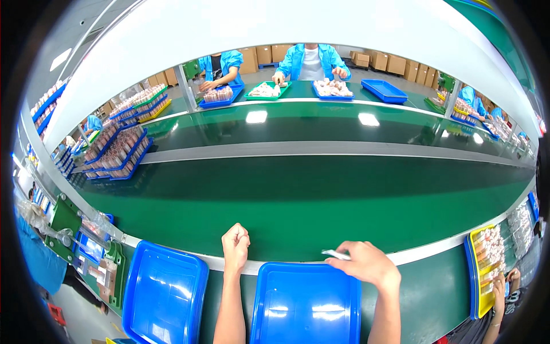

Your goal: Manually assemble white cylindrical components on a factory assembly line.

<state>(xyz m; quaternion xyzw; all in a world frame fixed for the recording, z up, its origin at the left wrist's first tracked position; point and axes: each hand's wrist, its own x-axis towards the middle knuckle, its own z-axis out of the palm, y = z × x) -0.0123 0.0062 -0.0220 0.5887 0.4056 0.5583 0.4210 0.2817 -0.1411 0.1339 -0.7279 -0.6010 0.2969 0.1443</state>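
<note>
My left hand [235, 247] is closed in a fist over the near edge of the green conveyor belt [309, 200]. Whatever it may hold is hidden by the fingers. Between the thumb and fingers of my right hand [366, 262] is a small, flat white piece [336, 254], too small to name more closely. That hand hovers above the far right corner of a blue plastic tray [306, 309], which lies in front of me with nothing in it. A second bare blue tray [163, 295] sits left of my left forearm.
Stacked blue trays [123, 152] of small packed items stand on the belt at the far left. Across the line, co-workers in blue sit behind filled trays [333, 90] and a bare blue tray [384, 90]. A yellow tray [487, 272] and another person's hands are at the right.
</note>
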